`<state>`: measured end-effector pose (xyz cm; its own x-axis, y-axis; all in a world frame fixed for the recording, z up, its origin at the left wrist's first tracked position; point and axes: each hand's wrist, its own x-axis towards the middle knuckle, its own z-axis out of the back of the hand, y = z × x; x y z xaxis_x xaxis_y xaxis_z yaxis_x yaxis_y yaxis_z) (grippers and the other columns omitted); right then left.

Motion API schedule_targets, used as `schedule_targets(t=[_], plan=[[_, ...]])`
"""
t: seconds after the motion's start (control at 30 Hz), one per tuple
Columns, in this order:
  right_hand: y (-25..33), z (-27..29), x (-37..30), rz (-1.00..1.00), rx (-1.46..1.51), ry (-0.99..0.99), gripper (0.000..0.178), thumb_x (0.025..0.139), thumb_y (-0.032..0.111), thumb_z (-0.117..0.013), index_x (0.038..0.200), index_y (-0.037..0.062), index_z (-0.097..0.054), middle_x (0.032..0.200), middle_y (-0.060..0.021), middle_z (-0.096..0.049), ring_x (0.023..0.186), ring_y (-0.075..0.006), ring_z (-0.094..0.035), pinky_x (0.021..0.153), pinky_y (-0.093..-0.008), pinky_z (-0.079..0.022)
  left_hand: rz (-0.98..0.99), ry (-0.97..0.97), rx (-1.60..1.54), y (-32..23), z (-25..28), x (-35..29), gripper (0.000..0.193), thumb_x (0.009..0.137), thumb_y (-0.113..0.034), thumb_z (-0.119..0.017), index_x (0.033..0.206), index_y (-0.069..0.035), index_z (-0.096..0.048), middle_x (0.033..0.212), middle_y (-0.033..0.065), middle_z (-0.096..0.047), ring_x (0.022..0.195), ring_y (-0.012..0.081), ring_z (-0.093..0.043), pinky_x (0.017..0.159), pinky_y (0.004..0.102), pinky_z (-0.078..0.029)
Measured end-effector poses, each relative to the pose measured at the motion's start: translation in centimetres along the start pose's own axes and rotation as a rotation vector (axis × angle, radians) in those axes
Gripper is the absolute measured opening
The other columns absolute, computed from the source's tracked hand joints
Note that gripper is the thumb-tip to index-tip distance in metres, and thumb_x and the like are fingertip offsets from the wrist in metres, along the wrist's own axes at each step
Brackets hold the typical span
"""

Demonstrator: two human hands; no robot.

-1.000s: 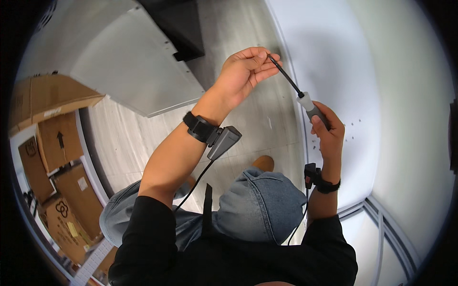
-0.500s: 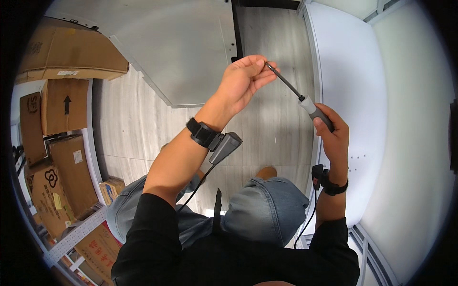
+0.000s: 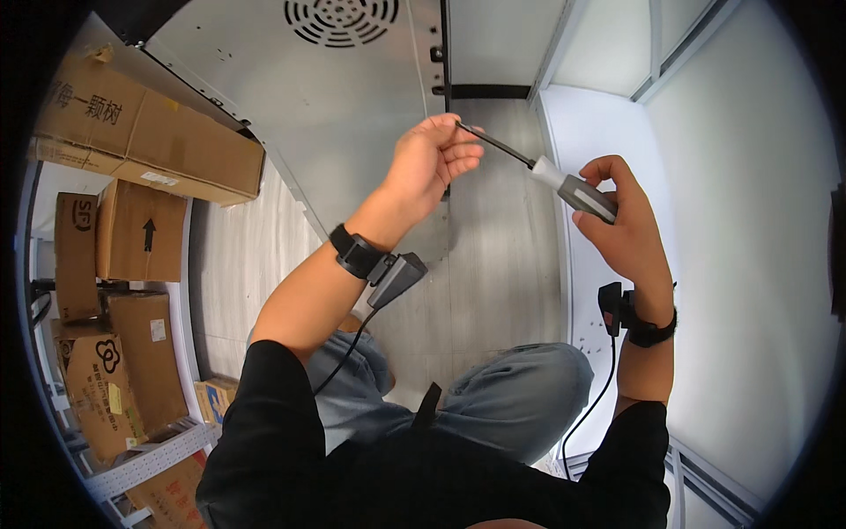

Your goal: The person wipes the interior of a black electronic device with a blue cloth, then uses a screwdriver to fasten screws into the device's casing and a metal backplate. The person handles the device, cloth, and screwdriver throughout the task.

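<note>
A screwdriver (image 3: 502,148) with a dark shaft and a grey-and-white handle slants between my two hands. Its handle lies in the fingers of my right hand (image 3: 627,220), thumb on the near side and index finger curled over the far side. At the other end, the thumb and index finger of my left hand (image 3: 423,167) pinch the shaft's tip. The other left fingers are loosely bent. Whether a small screw sits at that tip is hidden by the fingertips. Behind my left hand stands a grey metal panel (image 3: 326,110) with slotted vents.
Cardboard boxes (image 3: 189,154) are stacked on a white shelf rack (image 3: 150,463) at the left. A white ledge (image 3: 608,176) and pale wall panels run along the right. Below my hands are the wood-look floor (image 3: 493,291) and my bent knees. Cables hang from both wrist devices.
The view has shifted forward, bringing the panel's vents into sight. The screwdriver now lies flatter, its tip farther left in the picture. My right fingers sit more loosely around the handle.
</note>
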<state>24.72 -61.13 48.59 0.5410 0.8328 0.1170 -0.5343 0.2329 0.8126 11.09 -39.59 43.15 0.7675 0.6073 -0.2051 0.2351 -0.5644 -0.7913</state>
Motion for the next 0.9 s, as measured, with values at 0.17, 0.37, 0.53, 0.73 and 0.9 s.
schedule_targets(t=[0.17, 0.37, 0.53, 0.73, 0.9], plan=[[4.3, -1.2, -1.6, 0.022, 0.188, -0.034, 0.041, 0.073, -0.003, -0.062, 0.111, 0.0039, -0.049, 0.092, -0.0056, -0.054, 0.068, -0.0129, -0.052, 0.063, -0.0262, -0.043, -0.044, 0.041, -0.107, -4.1, -1.3, 0.4, 0.013, 0.098, -0.015, -0.044, 0.099, -0.006, -0.054, 0.095, 0.0085, -0.064, 0.074, 0.0147, -0.061, 0.066, 0.0271, -0.052], [6.7, -7.5, -3.3, 0.338, 0.002, -0.464, 0.036, 0.068, -0.003, -0.068, 0.102, 0.0031, -0.058, 0.100, -0.0129, -0.056, 0.081, -0.0240, -0.059, 0.067, -0.0295, -0.048, -0.060, 0.162, -0.120, -5.2, -1.4, 2.0, 0.018, 0.098, -0.019, -0.049, 0.103, -0.005, -0.057, 0.089, 0.0050, -0.064, 0.068, 0.0100, -0.057, 0.063, 0.0242, -0.050], [8.0, -10.7, -3.4, 0.413, -0.155, -0.595, 0.039, 0.067, -0.003, -0.069, 0.103, 0.0040, -0.058, 0.102, -0.0136, -0.055, 0.083, -0.0277, -0.061, 0.066, -0.0330, -0.051, -0.177, 0.146, -0.022, -6.1, -2.0, 2.1, 0.021, 0.096, -0.022, -0.053, 0.104, -0.004, -0.062, 0.087, 0.0036, -0.066, 0.067, 0.0077, -0.055, 0.063, 0.0224, -0.048], [8.5, -12.5, -2.6, 0.460, -0.206, -0.646, 0.040, 0.066, -0.003, -0.070, 0.103, 0.0035, -0.058, 0.102, -0.0143, -0.053, 0.077, -0.0278, -0.061, 0.058, -0.0323, -0.051, -0.191, 0.157, 0.019, -6.4, -1.6, 2.5, 0.022, 0.095, -0.021, -0.056, 0.106, -0.004, -0.063, 0.087, 0.0034, -0.067, 0.069, 0.0065, -0.054, 0.064, 0.0210, -0.046], [8.8, -13.2, -2.3, 0.502, -0.283, -0.669, 0.039, 0.064, -0.002, -0.069, 0.102, 0.0024, -0.060, 0.100, -0.0147, -0.053, 0.074, -0.0279, -0.061, 0.056, -0.0317, -0.050, -0.166, 0.171, 0.010, -6.7, -1.3, 2.7, 0.022, 0.094, -0.021, -0.056, 0.106, -0.004, -0.063, 0.086, 0.0027, -0.067, 0.070, 0.0062, -0.054, 0.065, 0.0211, -0.046]])
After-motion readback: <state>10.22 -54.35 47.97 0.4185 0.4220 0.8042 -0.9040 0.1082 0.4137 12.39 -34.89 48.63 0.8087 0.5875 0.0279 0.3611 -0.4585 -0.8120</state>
